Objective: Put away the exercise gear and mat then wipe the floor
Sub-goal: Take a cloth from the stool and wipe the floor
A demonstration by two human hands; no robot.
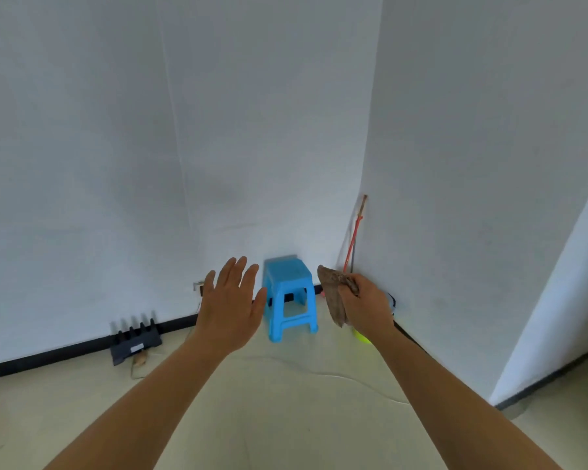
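Observation:
My right hand [365, 305] grips a crumpled brown cloth [333, 293], held up in the air to the right of a small blue plastic stool [289, 293]. My left hand [231, 303] is raised to the left of the stool, fingers spread and straight, holding nothing. Both arms reach forward over the beige floor [269, 401]. The stool stands on the floor against the white wall. No mat is in view.
A black slotted rack [134, 340] sits on the floor by the left wall's black baseboard. A red-handled stick [353, 239] leans in the corner. A yellow-green object [362, 337] lies behind my right wrist. A thin cord [336, 376] runs across the floor. A wall corner [523, 368] juts out right.

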